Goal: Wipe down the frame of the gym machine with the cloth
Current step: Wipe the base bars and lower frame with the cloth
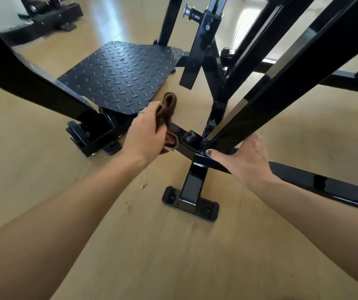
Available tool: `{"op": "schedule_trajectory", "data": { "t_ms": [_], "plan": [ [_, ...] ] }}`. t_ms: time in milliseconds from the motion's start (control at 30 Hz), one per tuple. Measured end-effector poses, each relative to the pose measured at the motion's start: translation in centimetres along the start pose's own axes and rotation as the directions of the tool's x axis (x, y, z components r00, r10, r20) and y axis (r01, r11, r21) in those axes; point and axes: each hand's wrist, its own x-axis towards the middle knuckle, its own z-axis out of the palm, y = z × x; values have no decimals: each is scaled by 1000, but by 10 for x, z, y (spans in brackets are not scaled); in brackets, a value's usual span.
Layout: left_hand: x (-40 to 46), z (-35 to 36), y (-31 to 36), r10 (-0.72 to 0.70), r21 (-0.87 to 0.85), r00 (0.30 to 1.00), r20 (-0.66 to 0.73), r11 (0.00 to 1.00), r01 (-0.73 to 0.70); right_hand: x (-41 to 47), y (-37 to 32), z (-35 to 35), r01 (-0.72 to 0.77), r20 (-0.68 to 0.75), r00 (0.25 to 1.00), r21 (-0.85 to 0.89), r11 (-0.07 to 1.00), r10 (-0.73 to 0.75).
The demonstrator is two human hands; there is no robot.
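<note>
The black frame (267,100) fans out from a low joint at centre over pale wood floor (143,245); a tread plate (119,76) lies at eleven o'clock. Wiping looks underway: left hand (145,133) grips the folded brown cloth (168,122) against the low bar, likely sliding along it next. Right hand (245,159), fingers spread, braces the joint.

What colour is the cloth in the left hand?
Brown; the cloth shows best in the head view, gripped by the left hand.
</note>
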Motion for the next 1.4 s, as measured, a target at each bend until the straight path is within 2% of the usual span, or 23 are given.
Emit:
{"op": "schedule_trajectory", "data": {
  "t_ms": [67, 133, 167, 233, 333, 500, 767, 833, 967, 1100, 1167, 1233, 1333, 1400],
  "plan": [
    [10, 16, 8, 96, 3, 989, 110, 995, -97, 10, 2, 2, 39, 30, 999, 15, 999, -39],
    [11, 42, 11, 190, 151, 946, 263, 960, -235, 17, 7, 7, 88, 34, 995, 55, 995, -90],
    [8, 56, 10, 245, 257, 919, 309, 909, -329, 19, 10, 11, 92, 61, 993, 94, 991, -98],
    [5, 71, 8, 343, 386, 882, 324, 803, -454, 22, 16, 18, 64, 172, 981, 151, 986, -90],
    [5, 68, -1, 369, 403, 858, 356, 768, -498, 22, 26, 24, 143, 255, 957, 3, 990, -139],
    [6, 62, -4, 279, 321, 913, 298, 871, -371, 24, 33, 25, 152, 201, 970, -52, 987, -138],
    [37, 58, -6, 27, 370, 979, 204, 923, -103, 26, 38, 28, 194, 198, 965, -91, 977, -173],
    [39, 57, -4, 40, 358, 975, 220, 926, -119, 27, 39, 27, 194, 223, 960, -80, 978, -172],
    [17, 57, -6, 272, 348, 885, 379, 844, -409, 28, 41, 29, 197, 226, 958, -76, 977, -176],
    [27, 55, -20, 294, 384, 864, 410, 804, -455, 26, 43, 33, 215, 165, 966, -79, 973, -200],
    [41, 55, -30, 275, 459, 880, 387, 771, -442, 25, 44, 33, 231, 134, 967, -89, 969, -218],
    [57, 52, -43, 216, 518, 919, 331, 772, -368, 24, 45, 32, 240, 123, 966, -89, 967, -229],
    [71, 51, -49, 141, 478, 963, 231, 845, -238, 24, 44, 32, 246, 109, 966, -84, 966, -236],
    [63, 56, -46, 178, 464, 957, 229, 844, -268, 23, 43, 31, 245, 102, 966, -87, 965, -236]
  ]
}}
